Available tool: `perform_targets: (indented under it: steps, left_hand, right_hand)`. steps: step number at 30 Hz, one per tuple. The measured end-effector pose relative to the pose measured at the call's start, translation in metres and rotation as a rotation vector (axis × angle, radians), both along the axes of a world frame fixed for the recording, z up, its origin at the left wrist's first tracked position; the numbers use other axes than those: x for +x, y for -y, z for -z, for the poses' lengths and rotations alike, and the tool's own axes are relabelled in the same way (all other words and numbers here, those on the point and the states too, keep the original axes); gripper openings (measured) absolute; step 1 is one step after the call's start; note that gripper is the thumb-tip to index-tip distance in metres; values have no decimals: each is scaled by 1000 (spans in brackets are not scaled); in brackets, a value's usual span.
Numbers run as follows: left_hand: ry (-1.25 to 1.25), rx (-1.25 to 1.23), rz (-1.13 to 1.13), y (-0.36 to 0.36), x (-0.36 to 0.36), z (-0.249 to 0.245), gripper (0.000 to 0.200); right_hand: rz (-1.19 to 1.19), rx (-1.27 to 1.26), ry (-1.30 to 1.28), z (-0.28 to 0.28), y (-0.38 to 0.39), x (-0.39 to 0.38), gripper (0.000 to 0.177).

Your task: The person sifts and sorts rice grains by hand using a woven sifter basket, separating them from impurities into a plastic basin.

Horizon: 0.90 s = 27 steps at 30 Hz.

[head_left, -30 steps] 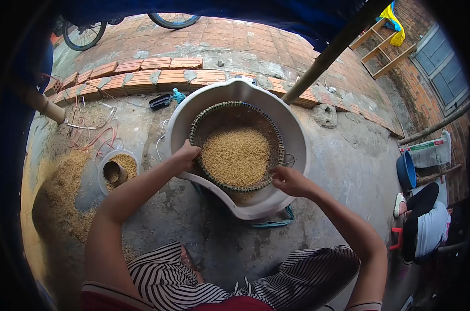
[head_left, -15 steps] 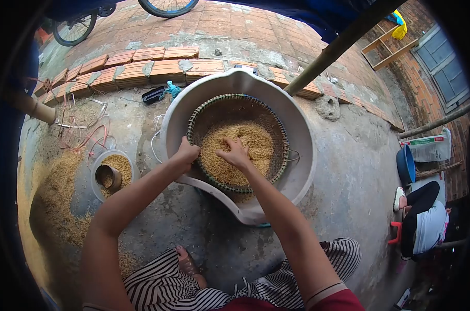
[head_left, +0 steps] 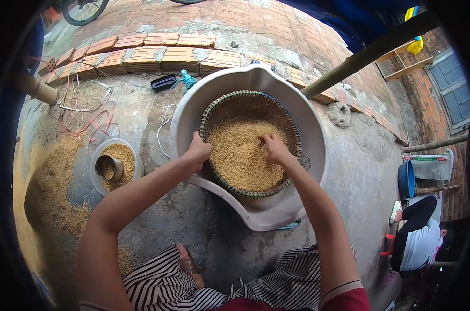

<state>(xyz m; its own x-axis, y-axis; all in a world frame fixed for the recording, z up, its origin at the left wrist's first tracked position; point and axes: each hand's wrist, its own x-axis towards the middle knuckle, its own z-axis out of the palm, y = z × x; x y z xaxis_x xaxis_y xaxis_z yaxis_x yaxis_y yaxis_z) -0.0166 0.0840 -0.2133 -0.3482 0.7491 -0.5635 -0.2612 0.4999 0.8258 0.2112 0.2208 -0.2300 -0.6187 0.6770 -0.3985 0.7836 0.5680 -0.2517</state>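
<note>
A round woven basket (head_left: 212, 106) with a dark bound rim rests inside a large pale plastic basin (head_left: 185, 122). Yellow grain (head_left: 235, 155), looking like unhusked rice, covers the basket's bottom. My left hand (head_left: 197, 151) is closed on the basket's left rim. Toward the right side of the heap, my right hand (head_left: 276, 149) has its fingers drawn together and dipped in the grain, fingertips partly hidden. To the left on the floor stands a white tub (head_left: 137, 165) of grain with a metal can (head_left: 110, 168) lying in it.
Loose grain (head_left: 64, 181) is spread on the floor at left, near tangled pink and white cords (head_left: 103, 122). Bricks (head_left: 178, 57) line the far side. A bamboo pole (head_left: 369, 54) slants beyond the basin. A seated person (head_left: 418, 233) and a blue basin (head_left: 405, 179) are at right.
My right hand has moved right through the grain, its spread fingers now drawn together. The grain is spread wider in the basket. My left hand keeps hold of the rim.
</note>
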Motion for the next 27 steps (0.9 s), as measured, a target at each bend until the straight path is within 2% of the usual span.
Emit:
perform_targets:
  steps: [2,4,6,8,9,11,12,14,16,17,19,20,22,25,27]
  left_hand:
    - [-112,18,8,-2,-1,11,54]
    - [-93,14,-4,-1,0,2,54]
    - [-65,8,-13,1,2,-2,53]
    - [-1,10,-23,1,1,-4,53]
    - [-1,11,-27,0,0,1,53]
    - [-38,51,-27,-2,-1,14,53]
    - [-35,52,-24,-2,-1,14,53]
    - [-30,21,18,-1,-2,11,56]
    - [-64,16,34,-2,-5,17,56]
    - [-103,10,47,-4,-5,21,57]
    - [-138,2,26,-6,-3,25,56]
    - [-173,-11,2,-7,-3,26,54]
    - [-185,-6,5,-6,-3,22,55]
    - [-185,-4,9,-4,-3,19,54]
    - [-176,-2,2,-5,-3,20,52]
  right_hand:
    - [292,66,-96,2,2,-33,63]
    - [424,2,-12,-6,21,-76,66]
    - [346,29,-195,-4,42,-101,58]
    - [69,90,-391,10,60,-106,54]
    - [65,90,-391,12,68,-101,54]
    - [-196,-85,-532,8,80,-88,50]
    - [-194,-84,-529,-6,78,-79,50]
    - [-118,-557,-288,-43,65,-52,44]
    - [-62,-275,-282,-26,38,-16,44]
    - [-61,-270,-280,-12,32,2,44]
    - [82,206,-82,2,37,25,49]
    - [84,211,-87,5,45,25,49]
    - [293,108,102,-9,76,-4,56]
    - [231,10,220,8,96,-30,66]
    - [198,-53,140,21,95,-47,65]
